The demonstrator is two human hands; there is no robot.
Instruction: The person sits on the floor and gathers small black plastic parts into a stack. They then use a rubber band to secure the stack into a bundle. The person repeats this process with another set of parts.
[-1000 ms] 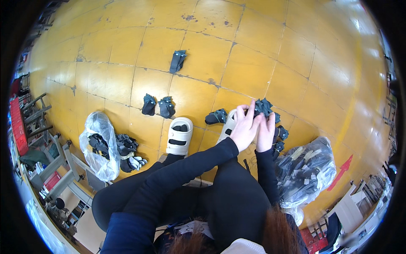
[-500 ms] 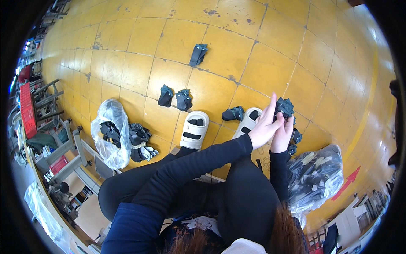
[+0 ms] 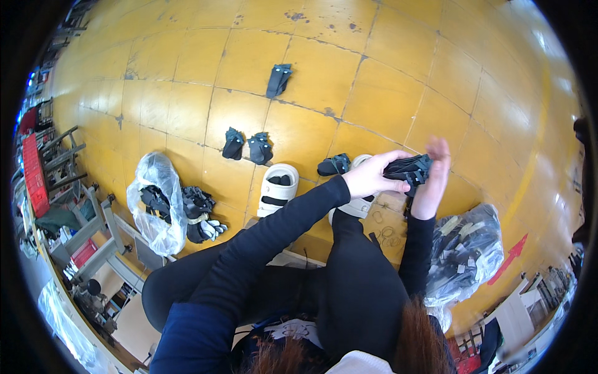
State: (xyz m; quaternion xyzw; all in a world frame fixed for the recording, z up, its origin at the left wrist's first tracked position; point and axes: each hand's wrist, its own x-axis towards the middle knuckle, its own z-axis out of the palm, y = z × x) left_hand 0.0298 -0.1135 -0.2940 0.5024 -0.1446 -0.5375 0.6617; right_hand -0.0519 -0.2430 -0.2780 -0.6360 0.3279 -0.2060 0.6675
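A bundle of black cloth pieces with dark green ends [image 3: 408,169] is held above the floor, lying sideways in front of my right shoe. My left hand [image 3: 374,176] grips its left end, thumb below and fingers behind. At the bundle's right end, my right hand [image 3: 431,187] stands upright with fingers stretched out, its palm side against the green ends; its fingertips are blurred. Just left of my hands, a similar banded bundle [image 3: 334,164] rests on the floor. Thin loops like rubber bands [image 3: 387,235] lie below my hands.
Two bundles [image 3: 233,144] [image 3: 260,148] sit side by side ahead of my left shoe [image 3: 278,187], and another [image 3: 279,81] lies farther off. A clear bag [image 3: 163,232] with dark cloth items stands left; a filled plastic bag [image 3: 471,249] is right. Metal frames [image 3: 93,237] line the left.
The bundle has turned from upright to sideways. My left hand has moved left and now grips one end, while my right hand's fingers have straightened upward.
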